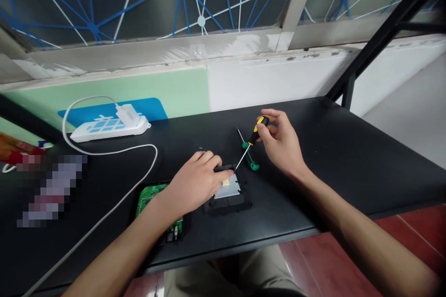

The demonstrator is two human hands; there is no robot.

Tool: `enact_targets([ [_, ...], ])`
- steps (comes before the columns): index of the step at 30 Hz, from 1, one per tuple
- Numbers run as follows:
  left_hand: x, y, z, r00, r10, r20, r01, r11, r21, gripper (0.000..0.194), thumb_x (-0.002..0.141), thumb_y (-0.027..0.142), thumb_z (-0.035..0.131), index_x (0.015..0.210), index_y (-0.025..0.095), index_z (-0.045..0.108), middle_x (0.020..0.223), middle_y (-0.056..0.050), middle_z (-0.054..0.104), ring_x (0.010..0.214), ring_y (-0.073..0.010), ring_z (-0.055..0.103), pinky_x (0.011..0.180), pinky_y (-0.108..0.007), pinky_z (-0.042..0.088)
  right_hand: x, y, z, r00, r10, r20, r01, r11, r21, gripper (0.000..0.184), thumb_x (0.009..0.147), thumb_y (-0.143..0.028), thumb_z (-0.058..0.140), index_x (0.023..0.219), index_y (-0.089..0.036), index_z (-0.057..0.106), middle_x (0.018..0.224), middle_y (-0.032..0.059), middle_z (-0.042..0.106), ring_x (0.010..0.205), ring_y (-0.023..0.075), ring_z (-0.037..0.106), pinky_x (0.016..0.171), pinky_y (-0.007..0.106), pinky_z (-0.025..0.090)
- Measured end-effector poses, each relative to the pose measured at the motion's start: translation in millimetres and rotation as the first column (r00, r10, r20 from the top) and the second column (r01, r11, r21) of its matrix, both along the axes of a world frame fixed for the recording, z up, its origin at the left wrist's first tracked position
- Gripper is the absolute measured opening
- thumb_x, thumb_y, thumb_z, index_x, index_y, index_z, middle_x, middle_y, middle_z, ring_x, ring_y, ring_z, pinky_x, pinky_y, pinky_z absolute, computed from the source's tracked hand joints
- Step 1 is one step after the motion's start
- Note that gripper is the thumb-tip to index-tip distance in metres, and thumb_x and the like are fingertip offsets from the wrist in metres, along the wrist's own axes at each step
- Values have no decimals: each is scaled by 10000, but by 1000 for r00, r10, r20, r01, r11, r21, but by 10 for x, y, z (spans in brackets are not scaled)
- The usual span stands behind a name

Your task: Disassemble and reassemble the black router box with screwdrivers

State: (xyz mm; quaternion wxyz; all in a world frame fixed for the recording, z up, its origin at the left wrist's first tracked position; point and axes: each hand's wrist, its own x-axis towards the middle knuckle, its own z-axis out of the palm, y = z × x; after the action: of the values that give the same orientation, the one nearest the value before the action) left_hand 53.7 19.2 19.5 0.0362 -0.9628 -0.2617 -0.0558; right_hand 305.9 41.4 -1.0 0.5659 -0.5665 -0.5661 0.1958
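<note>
My right hand (280, 141) is closed round the black-and-yellow handle of a screwdriver (251, 141). Its thin shaft slants down-left, and the tip meets the top edge of a small black device (230, 195) with a grey metal plate lying on the table. My left hand (195, 183) rests on the device's left side, its fingers curled over the black upper edge and pinching it. A green circuit board (149, 195) lies in a black shell under my left wrist, partly hidden. A second screwdriver (250, 155) with a green handle lies on the table just behind the device.
A white power strip (108, 127) with a plugged-in charger sits at the back left, and its white cable (114, 204) loops across the black table (331, 148) toward the front left. A blurred patch covers something at the far left. A black frame post (348, 93) rises at the right rear.
</note>
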Motion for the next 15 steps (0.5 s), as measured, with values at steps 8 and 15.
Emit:
enact_targets([
  [8, -1, 2, -1, 1000, 4, 7, -4, 1000, 1, 323, 991, 187, 623, 1280, 307, 705, 1082, -52, 642, 1054, -257, 579, 925, -403, 457, -4, 3, -6, 1000, -4, 12, 4, 1000, 0, 366, 940, -372, 619, 1284, -260, 560, 1105, 64, 671, 777, 168, 685, 689, 393, 615],
  [15, 7, 0, 13, 1000, 5, -8, -5, 1000, -6, 338, 987, 178, 628, 1292, 305, 700, 1084, -52, 643, 1047, -259, 581, 928, -408, 457, -18, -7, 5, 1000, -3, 31, 3, 1000, 4, 349, 944, -378, 611, 1270, -259, 568, 1050, 53, 657, 756, 167, 669, 690, 402, 608],
])
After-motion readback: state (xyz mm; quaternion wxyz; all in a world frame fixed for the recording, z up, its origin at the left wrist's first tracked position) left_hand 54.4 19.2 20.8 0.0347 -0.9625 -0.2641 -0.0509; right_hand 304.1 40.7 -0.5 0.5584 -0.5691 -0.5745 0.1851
